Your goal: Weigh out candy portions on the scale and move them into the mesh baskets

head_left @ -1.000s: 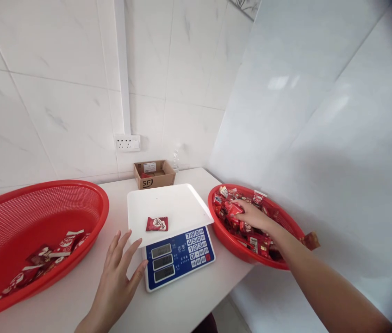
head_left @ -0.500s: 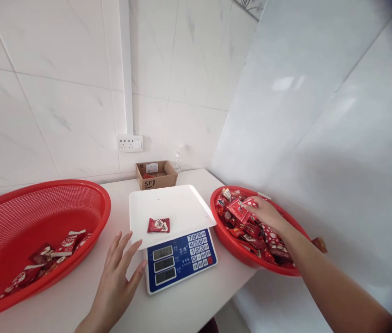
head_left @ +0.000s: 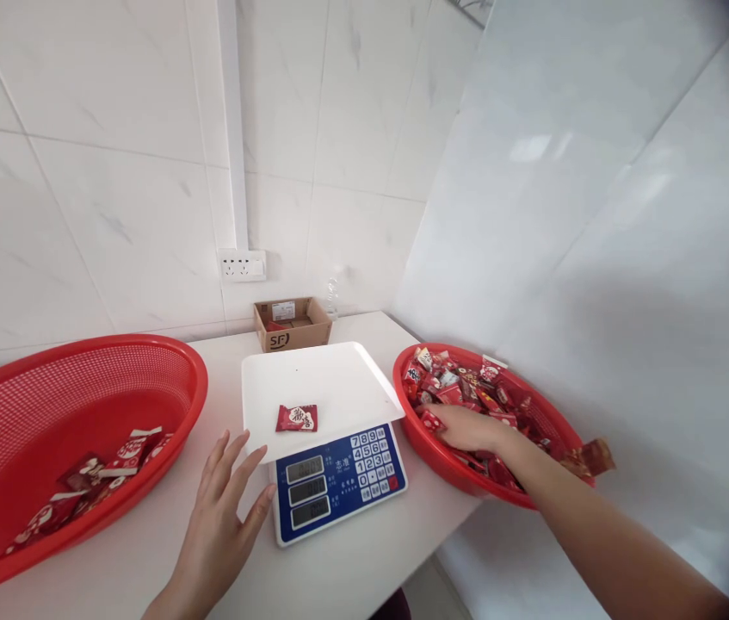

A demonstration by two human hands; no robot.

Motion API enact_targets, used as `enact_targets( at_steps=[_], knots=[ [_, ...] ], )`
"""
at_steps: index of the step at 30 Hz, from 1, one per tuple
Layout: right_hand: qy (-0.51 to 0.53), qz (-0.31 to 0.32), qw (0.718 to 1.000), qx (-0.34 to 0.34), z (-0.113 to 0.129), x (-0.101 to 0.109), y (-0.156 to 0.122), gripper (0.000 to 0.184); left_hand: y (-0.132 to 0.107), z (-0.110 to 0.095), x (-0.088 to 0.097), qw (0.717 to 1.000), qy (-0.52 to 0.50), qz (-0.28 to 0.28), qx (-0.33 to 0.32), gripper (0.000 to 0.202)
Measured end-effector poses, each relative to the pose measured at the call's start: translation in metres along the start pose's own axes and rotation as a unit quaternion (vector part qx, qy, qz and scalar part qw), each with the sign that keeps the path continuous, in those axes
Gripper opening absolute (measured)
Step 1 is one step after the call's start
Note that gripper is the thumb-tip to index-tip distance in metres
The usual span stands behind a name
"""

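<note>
A single red wrapped candy (head_left: pixel 297 418) with a white label lies on the white pan of the digital scale (head_left: pixel 338 486). My left hand (head_left: pixel 219 512) is open, fingers spread, beside the pan's near left corner. Inside the right red basket (head_left: pixel 432 452), among many red wrapped candies (head_left: pixel 467 385), is my right hand (head_left: pixel 471 428). Its fingers are closed around a red wrapped candy with white dots (head_left: pixel 432 419), though the fingertips are partly hidden in the pile. A brownish packet (head_left: pixel 589 456) rests over the basket's right rim.
A large red basket (head_left: pixel 191 370) on the left holds several wrapped candies (head_left: pixel 89 474) at its bottom. Behind the scale stand an open cardboard box (head_left: pixel 296 334) and a clear plastic bottle (head_left: pixel 331 297). A socket (head_left: pixel 243 265) is on the tiled wall.
My right hand has moved down and toward me within the right basket, and the dotted packets there have shifted. My left hand and the candy on the pan have stayed in place.
</note>
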State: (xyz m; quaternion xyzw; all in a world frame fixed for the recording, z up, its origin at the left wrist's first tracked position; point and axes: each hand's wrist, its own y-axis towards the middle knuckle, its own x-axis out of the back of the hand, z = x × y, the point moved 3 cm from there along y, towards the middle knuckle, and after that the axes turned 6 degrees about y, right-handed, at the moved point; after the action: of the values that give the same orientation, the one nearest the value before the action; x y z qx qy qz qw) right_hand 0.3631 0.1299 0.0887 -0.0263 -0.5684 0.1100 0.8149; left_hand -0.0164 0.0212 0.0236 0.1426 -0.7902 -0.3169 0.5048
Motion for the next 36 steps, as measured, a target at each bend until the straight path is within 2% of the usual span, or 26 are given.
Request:
enact_targets(
  at_steps=[3, 7, 11, 15, 18, 20, 23, 27, 31, 33, 36],
  knots=[
    [0.001, -0.015, 1.000, -0.014, 0.000, -0.015, 0.010, 0.039, 0.000, -0.001, 0.000, 1.000, -0.003, 0.002, 0.002, 0.033],
    [0.011, -0.054, 0.998, -0.031, -0.004, -0.017, 0.020, 0.024, 0.001, -0.001, 0.001, 1.000, -0.002, 0.000, 0.002, 0.032],
    [0.047, -0.089, 0.995, -0.030, -0.012, 0.004, 0.020, 0.008, 0.001, -0.001, 0.002, 1.000, -0.002, -0.006, -0.008, 0.032],
    [0.098, -0.165, 0.980, -0.055, -0.022, 0.030, 0.013, 0.012, 0.001, 0.000, 0.000, 1.000, -0.008, -0.010, -0.010, 0.032],
    [0.148, -0.210, 0.965, -0.056, -0.016, 0.036, 0.009, 0.020, 0.001, 0.000, -0.001, 1.000, -0.012, -0.011, -0.010, 0.032],
    [0.186, -0.218, 0.957, -0.039, -0.003, 0.032, 0.011, 0.025, 0.001, 0.000, -0.001, 1.000, -0.011, -0.013, -0.009, 0.031],
    [0.237, -0.189, 0.953, -0.001, 0.029, 0.017, 0.022, 0.025, 0.001, -0.001, 0.001, 1.000, -0.011, -0.010, -0.001, 0.029],
    [0.276, -0.094, 0.955, 0.046, 0.085, -0.013, 0.041, 0.020, 0.001, -0.004, 0.002, 1.000, -0.007, 0.005, 0.009, 0.029],
    [0.267, -0.010, 0.958, 0.102, 0.133, -0.035, 0.053, 0.020, 0.001, -0.003, 0.005, 1.000, -0.005, 0.007, 0.020, 0.029],
    [0.260, -0.010, 0.958, 0.120, 0.147, -0.039, 0.058, 0.021, 0.001, -0.003, 0.006, 1.000, -0.005, 0.007, 0.025, 0.029],
    [0.261, -0.028, 0.958, 0.119, 0.154, -0.040, 0.066, 0.032, 0.001, -0.004, 0.007, 1.000, -0.008, 0.011, 0.027, 0.030]
  ],
)
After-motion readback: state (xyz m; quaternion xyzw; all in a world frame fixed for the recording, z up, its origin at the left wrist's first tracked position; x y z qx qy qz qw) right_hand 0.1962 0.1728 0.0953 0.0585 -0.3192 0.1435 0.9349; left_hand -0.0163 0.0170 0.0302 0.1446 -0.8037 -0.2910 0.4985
